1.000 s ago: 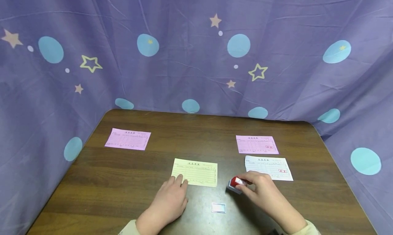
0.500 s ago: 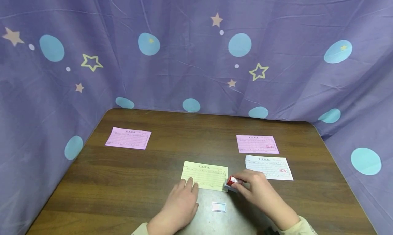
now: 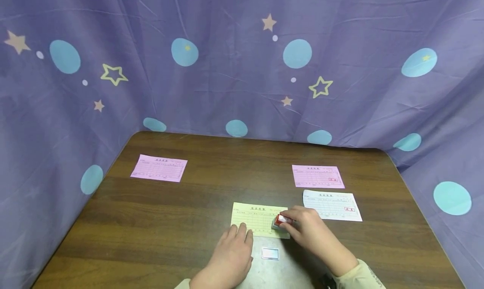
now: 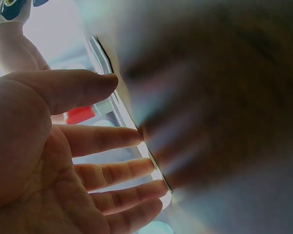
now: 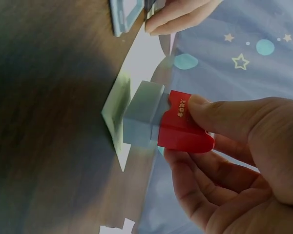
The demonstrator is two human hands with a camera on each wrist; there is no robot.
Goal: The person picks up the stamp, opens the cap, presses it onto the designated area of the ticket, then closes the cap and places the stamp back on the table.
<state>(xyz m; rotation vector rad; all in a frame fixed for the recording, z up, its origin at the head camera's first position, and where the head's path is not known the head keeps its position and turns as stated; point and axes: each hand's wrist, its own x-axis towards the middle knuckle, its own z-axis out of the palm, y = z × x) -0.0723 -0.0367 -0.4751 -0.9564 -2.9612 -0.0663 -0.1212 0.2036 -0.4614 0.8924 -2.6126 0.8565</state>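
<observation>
While a small pale rectangle (image 3: 270,253) lies just nearer than the yellow slip (image 3: 257,219), the left hand (image 3: 232,254) rests on that slip's near edge, fingers straight and slightly apart. The right hand (image 3: 311,230) pinches the red-and-grey stamp (image 3: 279,222) over the slip's right part; whether they touch is unclear. Beyond the yellow slip, rightward, lie the white slip (image 3: 336,205) and a red-marked pink slip (image 3: 315,176); leftward, another pink slip (image 3: 159,168).

There are four paper slips (image 3: 242,216) (image 3: 159,168) (image 3: 317,177) (image 3: 332,205), one stamp (image 5: 180,127), one rectangular piece (image 3: 270,253) and two hands (image 3: 232,253) (image 3: 311,230).
</observation>
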